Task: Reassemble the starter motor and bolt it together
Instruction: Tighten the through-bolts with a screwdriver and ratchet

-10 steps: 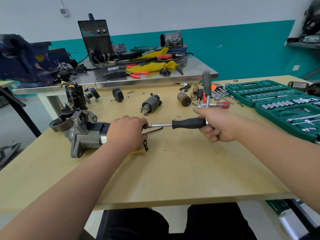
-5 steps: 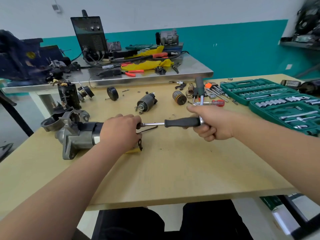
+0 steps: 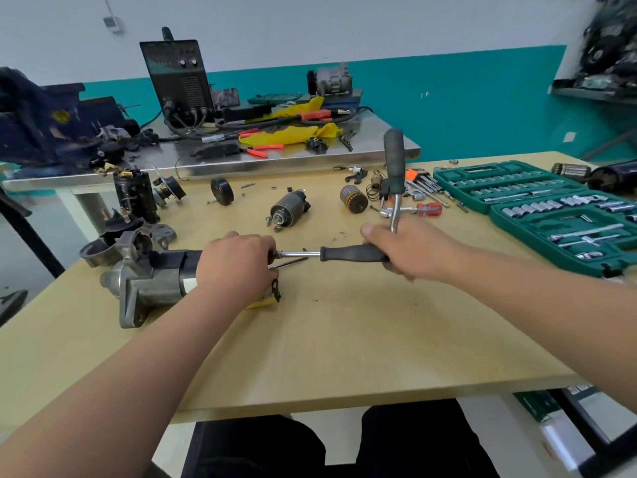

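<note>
Starter motor [image 3: 155, 281], on its side on counter [image 3: 344, 339]: left hand [image 3: 238, 267], fingers clasping its end to steady it; right hand [image 3: 410, 250], fingers grasping driver [image 3: 348, 253], likely seating a bolt

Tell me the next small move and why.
Probably turn the black-handled driver with the right hand to tighten the bolt. Its shaft runs to the end of the starter motor, which the left hand holds down on the table; the bolt itself is hidden by that hand.
</note>
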{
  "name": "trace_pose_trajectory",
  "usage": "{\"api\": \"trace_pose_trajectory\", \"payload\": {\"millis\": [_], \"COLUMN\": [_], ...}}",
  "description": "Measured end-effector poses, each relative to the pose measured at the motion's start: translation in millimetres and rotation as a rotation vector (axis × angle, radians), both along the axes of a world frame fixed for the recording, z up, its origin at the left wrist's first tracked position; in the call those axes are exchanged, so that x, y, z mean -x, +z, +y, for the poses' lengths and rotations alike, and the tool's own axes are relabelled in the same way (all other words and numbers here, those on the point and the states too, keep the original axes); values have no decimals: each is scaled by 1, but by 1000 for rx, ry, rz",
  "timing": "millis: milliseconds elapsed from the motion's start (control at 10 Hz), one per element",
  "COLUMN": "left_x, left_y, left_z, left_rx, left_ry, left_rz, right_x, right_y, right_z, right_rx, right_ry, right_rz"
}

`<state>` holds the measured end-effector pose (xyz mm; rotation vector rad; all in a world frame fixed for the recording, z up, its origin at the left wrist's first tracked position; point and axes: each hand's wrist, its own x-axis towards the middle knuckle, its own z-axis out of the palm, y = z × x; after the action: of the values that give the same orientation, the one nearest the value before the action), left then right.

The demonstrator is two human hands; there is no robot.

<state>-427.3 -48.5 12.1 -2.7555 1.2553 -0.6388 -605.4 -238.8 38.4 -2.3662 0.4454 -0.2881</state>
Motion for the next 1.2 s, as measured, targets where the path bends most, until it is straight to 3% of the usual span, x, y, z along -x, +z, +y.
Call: {"api": "trace_pose_trajectory", "payload": {"millis": [100,200,400,500,600,700,900,1200], "left_x": [1,4,3,-1,-9,-12,-13,-20], "left_y": [0,-1,3,11,30,33,16,5], "left_z": [0,4,8,18,32,36,40,37], "left_rx": [32,70,144,201,133,-114,117,373], "left_ry": [24,22,-15,-90,-108,-20,-58,-313], "left_rz": [16,-18,116,314,500,360,190,91], "right_x": [9,3,-12,-13,-10,-9,-9,-9], "right_y": [-1,0,-18,-27,-35,-37,-40,-43], "right_z": [-8,-9,-14,-14,-14,-14,-21,-31], "right_rx": [1145,827,269,188,117,73,94,69], "right_ry": [338,271,33,41,47,58,42,-39], "right_rz": [-327,-117,-225,-179,-163,-192,-158,-202]}}
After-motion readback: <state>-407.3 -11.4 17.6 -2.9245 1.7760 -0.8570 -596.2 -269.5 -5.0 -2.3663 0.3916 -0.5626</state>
